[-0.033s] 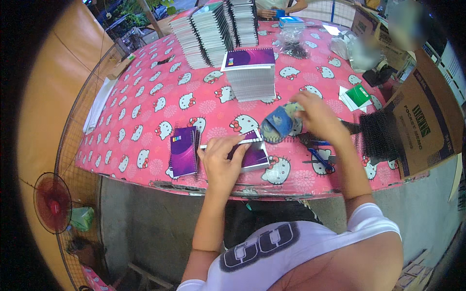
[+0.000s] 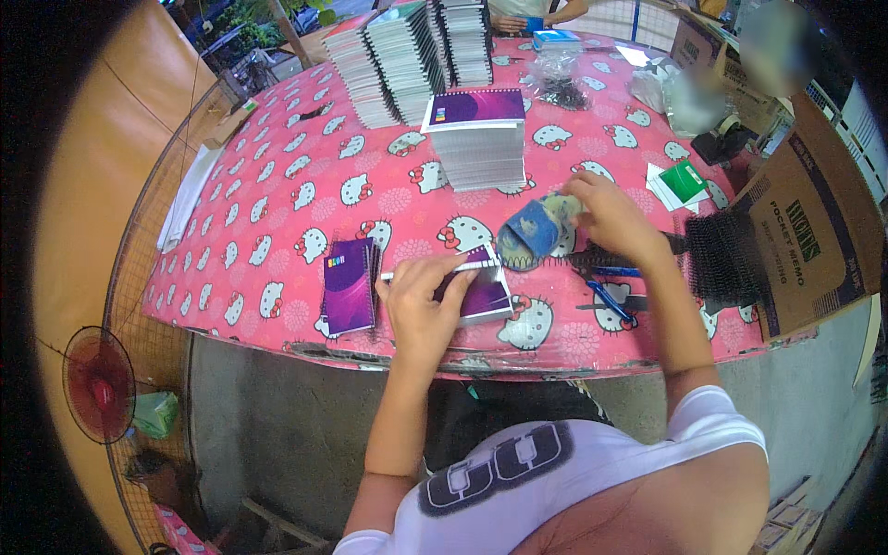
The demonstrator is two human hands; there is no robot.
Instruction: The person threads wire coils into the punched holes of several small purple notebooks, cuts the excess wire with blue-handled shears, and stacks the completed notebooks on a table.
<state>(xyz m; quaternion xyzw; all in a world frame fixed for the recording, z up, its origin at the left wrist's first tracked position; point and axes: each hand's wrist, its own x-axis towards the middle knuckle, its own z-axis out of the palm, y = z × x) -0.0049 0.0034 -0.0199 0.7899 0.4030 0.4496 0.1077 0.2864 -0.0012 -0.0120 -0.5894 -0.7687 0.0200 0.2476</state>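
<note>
Your left hand [image 2: 424,301] pinches the purple-covered, white-paged notepad [image 2: 485,298], near centre; right hand [image 2: 615,222] at the blue-and-yellow patterned slipper [image 2: 531,231], can't tell its grip. Loosen left, and pages could snag the thin black wire coil [image 2: 546,264]!

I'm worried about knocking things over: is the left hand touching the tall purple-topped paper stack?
Apart. The head view shows pink tablecloth between the left hand and the paper stack.

Light: we note an evenly bright pink tablecloth [image 2: 303,268] — shadows soft; grey floor [image 2: 277,398] beneath, dimmer. Cool bluish light, far left, among greenery [image 2: 252,39]. Clarity: we find the centre mostly sharp; round patch [image 2: 780,48], far right, heavily blurred. Distortion: fisheye bowing, black corners.
</note>
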